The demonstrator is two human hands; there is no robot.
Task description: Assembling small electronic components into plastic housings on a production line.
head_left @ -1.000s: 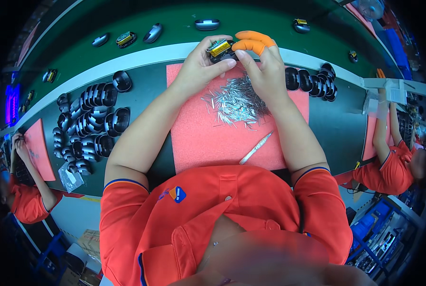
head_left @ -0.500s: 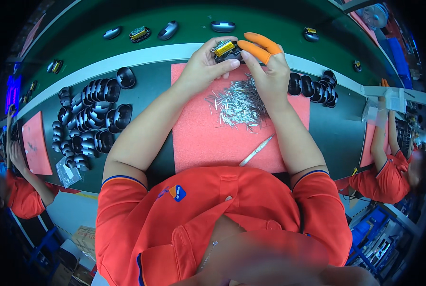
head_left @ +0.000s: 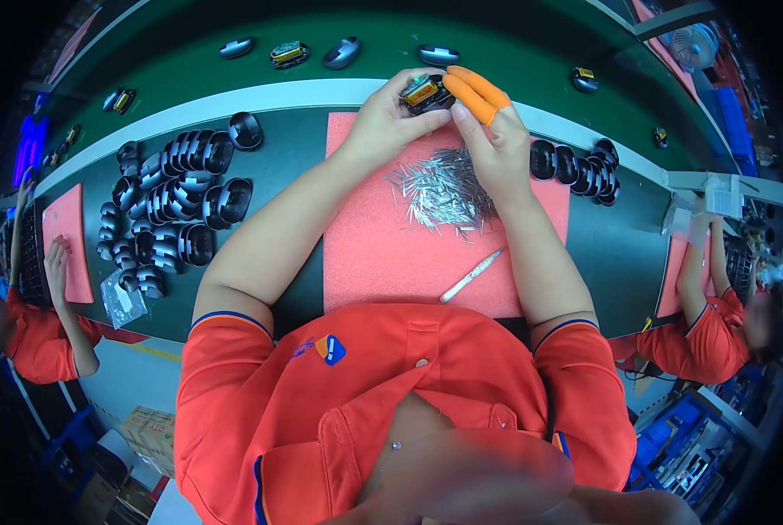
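Beyond the mat (head_left: 374, 254) at twelve o'clock, a case (head_left: 424, 93) is being gripped by the left hand (head_left: 389, 122) and apparently worked from three o'clock by the right hand (head_left: 498, 144), grip indeterminable; steadiness is seemingly being required.

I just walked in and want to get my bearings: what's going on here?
A person in a red shirt holds a small device in the left hand. The right hand, with orange covers on two fingers, is at its right side; whether it grips too isn't clear. Metal pins lie heaped on a pink mat, a slim tool nearer the body. Dark shells sit in groups left and right.
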